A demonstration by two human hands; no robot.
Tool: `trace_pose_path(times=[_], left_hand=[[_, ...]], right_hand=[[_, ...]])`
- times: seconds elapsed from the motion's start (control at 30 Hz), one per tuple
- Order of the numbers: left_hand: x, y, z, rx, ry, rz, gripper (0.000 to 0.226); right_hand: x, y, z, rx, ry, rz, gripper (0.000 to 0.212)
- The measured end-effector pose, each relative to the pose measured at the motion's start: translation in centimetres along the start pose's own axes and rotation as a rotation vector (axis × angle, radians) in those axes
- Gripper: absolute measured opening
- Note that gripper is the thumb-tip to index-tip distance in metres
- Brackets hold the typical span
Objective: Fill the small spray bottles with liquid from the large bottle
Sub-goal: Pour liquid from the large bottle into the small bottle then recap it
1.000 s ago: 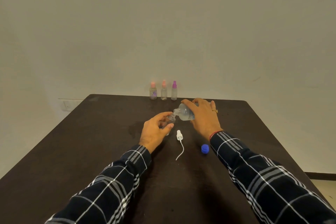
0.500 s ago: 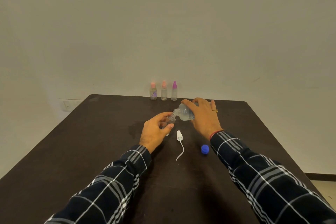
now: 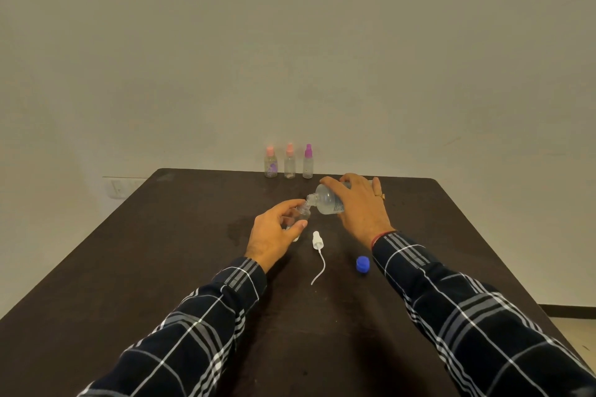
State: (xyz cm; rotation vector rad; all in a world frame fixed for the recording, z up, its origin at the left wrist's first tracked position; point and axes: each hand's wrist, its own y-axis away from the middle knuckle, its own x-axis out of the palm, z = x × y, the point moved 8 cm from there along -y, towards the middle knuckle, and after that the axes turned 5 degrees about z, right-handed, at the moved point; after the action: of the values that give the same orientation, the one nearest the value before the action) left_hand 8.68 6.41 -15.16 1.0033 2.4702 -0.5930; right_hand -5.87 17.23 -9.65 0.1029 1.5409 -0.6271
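Your right hand (image 3: 361,208) grips the tilted clear large bottle (image 3: 327,201); your left hand (image 3: 274,234) holds the small clear spray bottle (image 3: 301,216), mouths touching.

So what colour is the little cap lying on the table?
Blue cap, clearest in the head view.

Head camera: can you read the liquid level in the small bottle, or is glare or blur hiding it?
Head view: dim, warm light, no strong glare; the clear small bottle, partly behind the left hand, is too soft and small to read a level. Head view: the large bottle in the right hand looks slightly soft too.
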Motion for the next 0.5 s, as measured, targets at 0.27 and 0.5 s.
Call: trace_pose_path(times=[0.27,0.5], left_hand=[[-0.11,-0.01,-0.08,-0.011,0.001,0.001,0.046],[-0.18,0.06,-0.13,-0.026,-0.001,0.006,0.047]], right_hand=[[-0.04,-0.12,-0.01,-0.005,0.011,-0.012,0.081],[0.19,-0.15,0.01,0.000,-0.007,-0.015,0.081]])
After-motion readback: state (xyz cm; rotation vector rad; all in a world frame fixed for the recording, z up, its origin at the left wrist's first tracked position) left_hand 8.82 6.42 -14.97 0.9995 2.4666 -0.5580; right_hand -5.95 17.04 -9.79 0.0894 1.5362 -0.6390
